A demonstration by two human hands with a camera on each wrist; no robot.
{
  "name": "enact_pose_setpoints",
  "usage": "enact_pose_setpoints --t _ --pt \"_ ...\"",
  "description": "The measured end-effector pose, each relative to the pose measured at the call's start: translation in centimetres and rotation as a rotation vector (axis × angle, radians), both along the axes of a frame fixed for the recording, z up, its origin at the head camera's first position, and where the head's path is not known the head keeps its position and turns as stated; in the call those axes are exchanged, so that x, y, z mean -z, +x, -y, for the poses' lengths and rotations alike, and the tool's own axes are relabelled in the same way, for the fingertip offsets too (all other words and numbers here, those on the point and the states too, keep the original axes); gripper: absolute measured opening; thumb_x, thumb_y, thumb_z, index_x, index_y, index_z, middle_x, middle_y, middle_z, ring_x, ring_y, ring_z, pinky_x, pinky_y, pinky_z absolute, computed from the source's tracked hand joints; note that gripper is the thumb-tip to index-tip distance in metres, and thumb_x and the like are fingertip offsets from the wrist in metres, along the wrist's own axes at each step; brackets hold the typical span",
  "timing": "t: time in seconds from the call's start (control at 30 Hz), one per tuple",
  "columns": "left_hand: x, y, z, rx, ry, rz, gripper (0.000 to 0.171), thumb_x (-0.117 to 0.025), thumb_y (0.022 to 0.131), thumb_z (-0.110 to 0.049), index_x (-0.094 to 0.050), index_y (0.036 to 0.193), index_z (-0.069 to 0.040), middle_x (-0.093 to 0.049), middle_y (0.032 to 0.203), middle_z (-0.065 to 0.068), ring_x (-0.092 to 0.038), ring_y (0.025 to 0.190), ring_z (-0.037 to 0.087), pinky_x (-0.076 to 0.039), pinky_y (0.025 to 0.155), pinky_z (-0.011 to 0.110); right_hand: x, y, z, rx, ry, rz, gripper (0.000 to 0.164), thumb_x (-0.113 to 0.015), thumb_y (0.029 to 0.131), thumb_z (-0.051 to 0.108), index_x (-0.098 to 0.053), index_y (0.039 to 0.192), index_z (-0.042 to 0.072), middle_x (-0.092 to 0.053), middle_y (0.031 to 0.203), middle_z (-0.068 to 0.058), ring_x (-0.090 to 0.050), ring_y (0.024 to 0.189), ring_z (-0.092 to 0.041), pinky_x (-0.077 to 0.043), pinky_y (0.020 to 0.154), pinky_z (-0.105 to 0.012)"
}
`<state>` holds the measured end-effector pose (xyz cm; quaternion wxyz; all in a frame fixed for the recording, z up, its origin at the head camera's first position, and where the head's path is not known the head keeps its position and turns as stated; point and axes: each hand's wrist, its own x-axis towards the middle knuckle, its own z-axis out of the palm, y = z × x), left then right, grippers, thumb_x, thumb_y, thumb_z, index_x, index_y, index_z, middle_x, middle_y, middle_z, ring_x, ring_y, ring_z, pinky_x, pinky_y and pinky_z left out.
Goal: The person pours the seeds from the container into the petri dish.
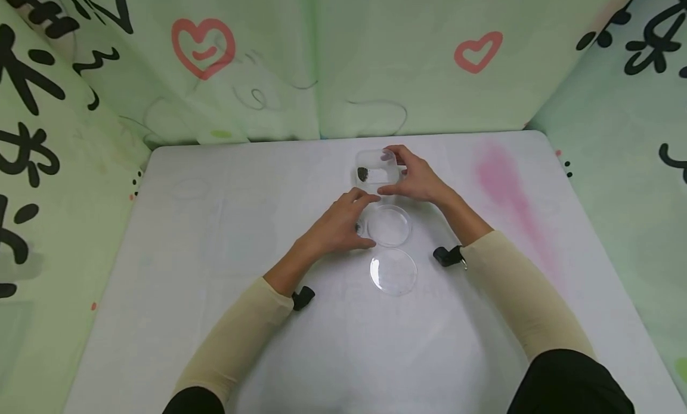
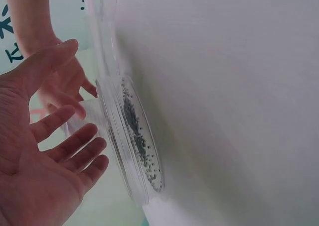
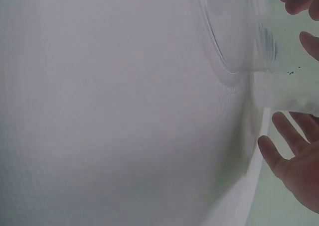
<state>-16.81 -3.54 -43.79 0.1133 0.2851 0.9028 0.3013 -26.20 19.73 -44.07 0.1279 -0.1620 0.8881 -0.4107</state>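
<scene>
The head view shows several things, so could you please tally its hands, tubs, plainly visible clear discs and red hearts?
Hands: 2
Tub: 1
Discs: 2
Hearts: 2
Total: 7

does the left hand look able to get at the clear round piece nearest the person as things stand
Probably yes. The left hand seems to hold nothing and is close to the clear round piece, with nothing visible covering that piece or blocking the way to it.
</scene>
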Motion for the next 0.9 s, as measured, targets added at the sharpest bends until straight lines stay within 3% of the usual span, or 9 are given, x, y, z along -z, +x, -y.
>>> enact_pose_setpoints --t 0.37,0.63,0.9 --pt "-0.3 -0.3 -1.8 0.054 0.024 0.043 0.087 -0.092 0.079 -0.023 -0.049 0.153 -0.01 -0.049 0.143 0.01 -0.053 0.129 0.025 -0.047 0.109 0.038 -0.7 0.8 -2.4 0.074 -0.034 -0.005 0.089 -0.088 0.083 0.019 -0.038 0.156 0.011 -0.051 0.152 -0.012 -0.049 0.142 -0.035 -0.043 0.113 -0.055" --pt "-0.2 -0.5 -2.8 0.072 -0.033 0.059 0.089 -0.093 0.078 -0.024 -0.049 0.154 -0.01 -0.05 0.144 0.012 -0.053 0.131 0.027 -0.044 0.113 0.039 -1.4 2.2 -5.4 0.128 -0.046 0.002 0.089 -0.088 0.083 0.019 -0.038 0.156 0.012 -0.052 0.151 -0.012 -0.049 0.142 -0.033 -0.041 0.114 -0.055" --pt "-0.1 -0.7 -3.8 0.087 -0.032 0.081 0.09 -0.093 0.077 -0.02 -0.048 0.154 -0.008 -0.051 0.143 0.013 -0.052 0.132 0.027 -0.044 0.114 0.037 -2.1 3.8 -7.9 0.18 -0.014 0.005 0.09 -0.089 0.082 0.023 -0.038 0.156 0.014 -0.053 0.151 -0.011 -0.048 0.142 -0.033 -0.041 0.115 -0.055"
